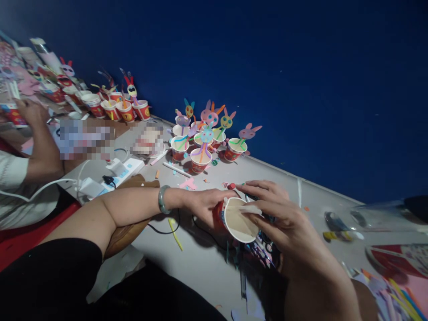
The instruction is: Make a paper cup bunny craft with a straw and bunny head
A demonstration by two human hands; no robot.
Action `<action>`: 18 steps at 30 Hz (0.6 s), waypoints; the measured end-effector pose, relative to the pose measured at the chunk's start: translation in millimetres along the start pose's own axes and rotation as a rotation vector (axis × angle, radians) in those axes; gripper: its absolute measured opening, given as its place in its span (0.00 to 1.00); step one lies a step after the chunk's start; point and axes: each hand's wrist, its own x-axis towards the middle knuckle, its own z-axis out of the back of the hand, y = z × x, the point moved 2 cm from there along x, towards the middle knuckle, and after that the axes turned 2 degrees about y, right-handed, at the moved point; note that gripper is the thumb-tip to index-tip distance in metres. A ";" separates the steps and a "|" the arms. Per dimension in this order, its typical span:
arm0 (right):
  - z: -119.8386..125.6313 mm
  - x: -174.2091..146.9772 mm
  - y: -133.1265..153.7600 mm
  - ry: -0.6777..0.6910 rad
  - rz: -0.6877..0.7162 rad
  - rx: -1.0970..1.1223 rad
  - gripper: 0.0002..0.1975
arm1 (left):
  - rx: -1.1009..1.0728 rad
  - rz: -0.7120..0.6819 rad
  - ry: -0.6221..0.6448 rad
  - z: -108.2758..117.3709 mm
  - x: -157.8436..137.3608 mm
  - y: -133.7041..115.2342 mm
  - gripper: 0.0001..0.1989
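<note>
My left hand, with a jade-coloured bangle on its wrist, is wrapped around the side of a red paper cup. The cup is tilted so that its pale inside faces me. Over the cup's mouth, my right hand pinches a thin whitish piece between thumb and fingers; what it is exactly, I cannot make out. The piece reaches into the opening. Beyond the fingertips lies a small red cap-like object.
Several paper cups with bunny-like paper figures stand along the blue wall. A white power strip with cables lies left. A co-worker's arm works at far left. Coloured strips and a yellow tube lie right.
</note>
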 end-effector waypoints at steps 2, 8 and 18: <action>0.4 0.2 -1.3 0.031 0.017 0.013 0.07 | -0.015 0.001 0.019 -2.1 -0.1 0.0 0.34; -3.3 3.8 -7.9 0.047 0.037 0.092 0.07 | -0.084 0.034 0.078 -5.5 1.1 -2.9 0.31; -6.2 2.3 -13.2 -0.177 -0.069 0.188 0.05 | 0.061 -0.014 -0.117 3.9 2.3 -3.5 0.31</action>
